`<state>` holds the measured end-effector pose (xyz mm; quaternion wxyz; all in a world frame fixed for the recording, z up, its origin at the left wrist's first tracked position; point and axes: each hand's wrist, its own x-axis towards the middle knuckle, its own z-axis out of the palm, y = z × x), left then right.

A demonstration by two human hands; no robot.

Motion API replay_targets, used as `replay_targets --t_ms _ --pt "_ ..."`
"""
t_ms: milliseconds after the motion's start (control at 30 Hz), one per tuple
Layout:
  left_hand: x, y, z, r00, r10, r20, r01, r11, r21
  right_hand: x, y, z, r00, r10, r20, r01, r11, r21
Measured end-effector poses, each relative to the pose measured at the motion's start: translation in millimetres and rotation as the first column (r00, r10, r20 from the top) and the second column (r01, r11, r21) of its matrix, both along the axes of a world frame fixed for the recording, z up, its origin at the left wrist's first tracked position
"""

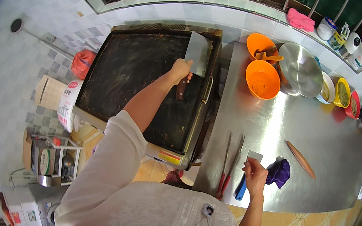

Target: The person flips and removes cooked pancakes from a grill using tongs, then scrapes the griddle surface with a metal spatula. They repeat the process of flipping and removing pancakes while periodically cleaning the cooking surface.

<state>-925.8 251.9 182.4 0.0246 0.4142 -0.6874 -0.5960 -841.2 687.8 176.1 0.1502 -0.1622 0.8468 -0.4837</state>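
Note:
My left hand (180, 72) is closed round a cleaver where its dark wooden handle (181, 90) meets the blade. The broad metal blade (197, 53) points away from me over the far right part of a black flat griddle (142, 75). Over the steel table, my right hand (255, 175) pinches a scraper with a blue handle (240, 189) and a small metal blade (255, 156). Just left of it lie tongs with red handles (225, 184). A crumpled purple cloth (278, 173) is right beside that hand, with a tapered wooden rolling pin (300, 159) farther right.
Along the back of the steel table (254, 118) stand orange bowls (263, 80), a large steel bowl (300, 69), and small bowls including a yellow one (343, 93) and a red one (354, 105). A gap separates griddle and table. A white sack (68, 104) leans left of the griddle.

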Motion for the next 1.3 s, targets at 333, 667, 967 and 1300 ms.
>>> replay_targets --t_ms 333,667,967,1300 --pt "-11.7 11.7 9.3 0.997 -0.012 0.072 0.017 0.998 -0.058 -32.0 29.4 -5.1 0.998 0.057 0.026 -0.056 0.998 -0.032" --pt "-7.9 3.3 22.1 0.989 -0.033 0.142 0.045 0.996 -0.079 -39.0 26.7 -4.6 0.995 0.076 0.07 -0.07 0.994 -0.086" --pt "-2.3 0.8 25.1 0.989 -0.046 0.139 0.061 0.992 -0.107 -34.5 10.8 1.1 0.994 0.093 0.054 -0.091 0.995 -0.038" --pt "-10.5 -1.8 5.4 0.986 -0.084 0.141 0.107 0.981 -0.161 -23.6 9.6 5.6 0.995 0.066 0.069 -0.064 0.997 -0.032"
